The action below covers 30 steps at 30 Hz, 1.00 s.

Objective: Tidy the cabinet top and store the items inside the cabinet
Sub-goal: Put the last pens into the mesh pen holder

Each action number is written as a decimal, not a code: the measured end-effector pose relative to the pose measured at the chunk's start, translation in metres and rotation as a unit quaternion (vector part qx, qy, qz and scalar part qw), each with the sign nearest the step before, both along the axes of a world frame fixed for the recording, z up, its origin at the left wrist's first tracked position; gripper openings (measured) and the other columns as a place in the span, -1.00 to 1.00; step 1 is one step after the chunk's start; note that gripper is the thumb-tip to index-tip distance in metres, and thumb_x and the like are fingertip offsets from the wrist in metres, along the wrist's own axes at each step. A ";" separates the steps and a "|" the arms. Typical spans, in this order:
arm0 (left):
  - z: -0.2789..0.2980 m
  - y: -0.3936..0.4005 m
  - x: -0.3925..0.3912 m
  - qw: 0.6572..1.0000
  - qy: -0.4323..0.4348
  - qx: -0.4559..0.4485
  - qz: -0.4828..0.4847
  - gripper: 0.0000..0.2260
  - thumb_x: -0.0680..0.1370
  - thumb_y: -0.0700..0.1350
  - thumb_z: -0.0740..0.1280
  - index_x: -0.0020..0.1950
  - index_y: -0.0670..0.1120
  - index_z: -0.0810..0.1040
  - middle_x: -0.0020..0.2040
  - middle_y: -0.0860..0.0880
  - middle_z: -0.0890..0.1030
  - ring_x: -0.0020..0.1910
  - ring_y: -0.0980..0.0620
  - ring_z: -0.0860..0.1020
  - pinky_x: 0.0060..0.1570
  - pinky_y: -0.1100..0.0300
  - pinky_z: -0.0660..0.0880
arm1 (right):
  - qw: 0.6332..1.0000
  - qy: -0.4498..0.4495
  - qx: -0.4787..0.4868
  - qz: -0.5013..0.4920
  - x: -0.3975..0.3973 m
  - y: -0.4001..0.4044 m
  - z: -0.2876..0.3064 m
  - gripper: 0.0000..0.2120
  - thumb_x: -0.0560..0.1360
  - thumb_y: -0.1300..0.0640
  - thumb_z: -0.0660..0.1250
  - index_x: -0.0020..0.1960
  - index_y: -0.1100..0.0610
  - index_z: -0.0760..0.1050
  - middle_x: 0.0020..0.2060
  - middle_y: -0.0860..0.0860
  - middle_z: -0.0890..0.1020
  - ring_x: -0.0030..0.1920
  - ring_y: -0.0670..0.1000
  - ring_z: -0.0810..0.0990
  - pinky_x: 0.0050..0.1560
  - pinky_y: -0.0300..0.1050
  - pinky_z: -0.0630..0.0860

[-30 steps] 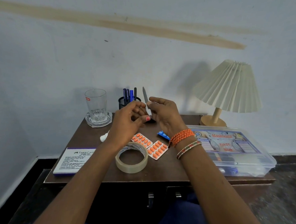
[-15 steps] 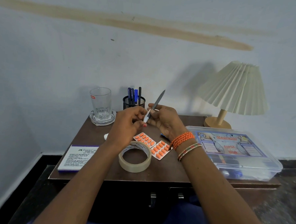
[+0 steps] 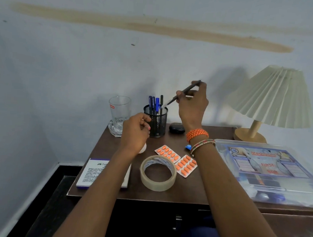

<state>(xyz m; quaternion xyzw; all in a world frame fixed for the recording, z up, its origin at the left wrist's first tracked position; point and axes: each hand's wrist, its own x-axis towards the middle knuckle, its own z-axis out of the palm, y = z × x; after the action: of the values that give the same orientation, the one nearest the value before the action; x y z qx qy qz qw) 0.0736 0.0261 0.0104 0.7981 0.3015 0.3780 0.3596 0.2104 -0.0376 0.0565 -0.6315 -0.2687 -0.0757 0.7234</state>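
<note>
My right hand [image 3: 193,104] grips a dark pen [image 3: 182,94], tilted with its white tip at the rim of the black mesh pen holder [image 3: 156,123], which holds several blue pens. My left hand [image 3: 135,130] hovers just left of the holder, fingers curled with nothing visibly held. On the brown cabinet top [image 3: 188,191] lie a tape roll [image 3: 157,173], two orange pill strips [image 3: 177,160], a white stamp pad box [image 3: 97,173] and a clear first aid box [image 3: 266,171].
A drinking glass [image 3: 119,114] stands at the back left on a glass coaster. A black case [image 3: 177,128] lies behind the holder. A pleated lamp [image 3: 274,96] occupies the back right corner. A small white object [image 3: 143,148] and a blue item [image 3: 187,147] peek out beside my wrists.
My right hand lifted the pen away from my left hand and carried it up and back to the pen holder. My left hand let go and moved left.
</note>
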 end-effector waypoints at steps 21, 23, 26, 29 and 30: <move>0.006 0.009 -0.028 0.993 0.042 0.095 0.051 -0.81 0.54 -0.29 0.25 0.08 -0.11 0.55 -0.10 0.02 0.53 -0.13 0.10 0.49 -0.14 0.29 0.39 | 0.973 -0.114 -0.196 0.041 0.010 0.044 -0.052 -0.70 0.52 0.40 0.18 0.18 0.14 0.46 -0.01 0.11 0.63 -0.05 0.01 0.57 -0.18 -0.36 0.41; 0.007 0.008 -0.028 0.993 0.045 0.098 0.049 -0.81 0.54 -0.30 0.25 0.10 -0.12 0.55 -0.07 -0.01 0.56 -0.13 0.12 0.48 -0.16 0.34 0.37 | 0.975 -0.106 -0.191 0.052 0.014 0.043 -0.053 -0.62 0.51 0.46 0.14 0.21 0.15 0.48 0.03 0.11 0.63 0.01 -0.01 0.57 -0.09 -0.39 0.43; 0.007 0.008 -0.026 0.992 0.052 0.099 0.050 -0.81 0.54 -0.29 0.25 0.10 -0.12 0.55 -0.05 -0.04 0.58 -0.15 0.13 0.46 -0.25 0.48 0.29 | 0.977 -0.092 -0.179 0.076 0.018 0.043 -0.052 -0.60 0.51 0.47 0.13 0.23 0.18 0.50 0.05 0.13 0.64 0.05 -0.02 0.58 0.08 -0.25 0.49; 0.007 0.006 -0.023 0.992 0.057 0.098 0.049 -0.81 0.55 -0.28 0.25 0.11 -0.11 0.55 -0.06 -0.04 0.59 -0.17 0.13 0.46 -0.23 0.47 0.29 | 0.979 -0.078 -0.168 0.085 0.020 0.043 -0.051 -0.65 0.51 0.43 0.18 0.20 0.17 0.51 0.00 0.11 0.66 0.02 -0.02 0.60 0.03 -0.28 0.53; 0.006 0.005 -0.023 0.992 0.056 0.100 0.045 -0.81 0.55 -0.28 0.25 0.10 -0.11 0.55 -0.07 -0.04 0.59 -0.18 0.13 0.47 -0.25 0.50 0.28 | 0.980 -0.071 -0.163 0.087 0.020 0.043 -0.051 -0.66 0.51 0.41 0.20 0.20 0.15 0.52 -0.02 0.10 0.66 0.00 -0.03 0.61 -0.03 -0.34 0.51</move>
<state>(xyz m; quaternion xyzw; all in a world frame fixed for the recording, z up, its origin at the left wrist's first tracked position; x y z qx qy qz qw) 0.0507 0.0312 0.0167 0.8355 0.3180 0.3763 0.2433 0.2303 0.0057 0.0056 -0.7083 -0.3819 -0.0120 0.5936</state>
